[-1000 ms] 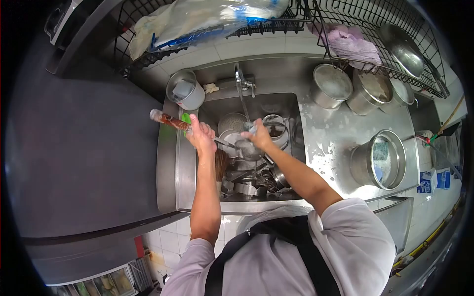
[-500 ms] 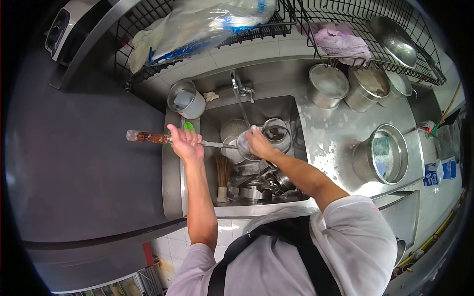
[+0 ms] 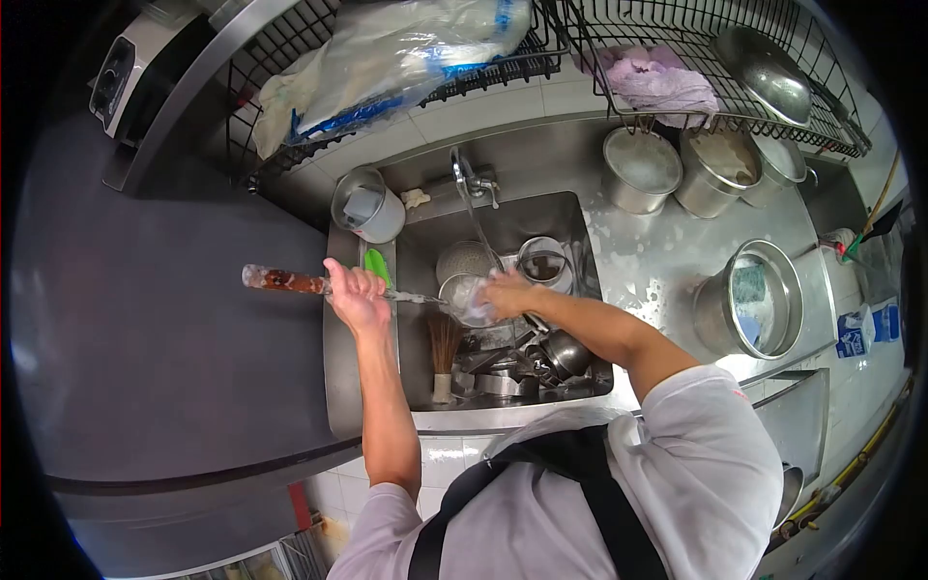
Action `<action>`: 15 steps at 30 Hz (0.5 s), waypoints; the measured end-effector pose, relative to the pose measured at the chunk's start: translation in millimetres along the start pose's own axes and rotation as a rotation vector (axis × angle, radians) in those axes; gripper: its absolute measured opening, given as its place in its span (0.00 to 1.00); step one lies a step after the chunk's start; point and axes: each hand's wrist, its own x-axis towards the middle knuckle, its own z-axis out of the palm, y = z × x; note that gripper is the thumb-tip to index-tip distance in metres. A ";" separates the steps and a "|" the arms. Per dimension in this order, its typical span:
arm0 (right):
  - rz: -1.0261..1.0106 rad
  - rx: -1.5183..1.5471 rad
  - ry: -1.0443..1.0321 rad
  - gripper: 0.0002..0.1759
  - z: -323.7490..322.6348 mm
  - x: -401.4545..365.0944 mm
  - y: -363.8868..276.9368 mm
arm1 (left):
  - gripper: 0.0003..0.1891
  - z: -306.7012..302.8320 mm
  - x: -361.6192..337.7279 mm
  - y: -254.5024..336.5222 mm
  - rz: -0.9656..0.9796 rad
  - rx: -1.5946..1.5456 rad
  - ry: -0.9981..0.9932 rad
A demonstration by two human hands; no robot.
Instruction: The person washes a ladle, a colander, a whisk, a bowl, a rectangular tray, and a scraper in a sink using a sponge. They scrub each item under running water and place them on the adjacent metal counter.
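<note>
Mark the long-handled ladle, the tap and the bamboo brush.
long-handled ladle (image 3: 288,281): head view, on the brown wooden end of its handle.
tap (image 3: 468,181): head view, on its body where the spout starts.
bamboo brush (image 3: 443,338): head view, on its spread bristles.

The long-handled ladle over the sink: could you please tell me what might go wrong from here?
1. The left hand grips the ladle at its thin shaft; if wet, it could slip onto the piled metalware in the sink.
2. The right hand is on the bowl just above that clutter and might catch an edge.
3. The handle end juts over the dark counter, so a swing could hit the nearby pot.
</note>
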 end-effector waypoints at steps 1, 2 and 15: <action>0.063 -0.135 -0.070 0.20 -24.0 -6.2 -9.7 | 0.32 -1.2 1.3 0.4 -0.018 -0.002 -0.039; 0.121 -0.200 -0.025 0.20 -25.4 -0.4 -5.4 | 0.32 1.8 0.2 1.4 -0.040 -0.025 -0.044; 0.356 0.441 1.190 0.22 33.5 -4.1 27.0 | 0.28 -45.7 -14.5 -27.9 -0.227 -0.218 0.707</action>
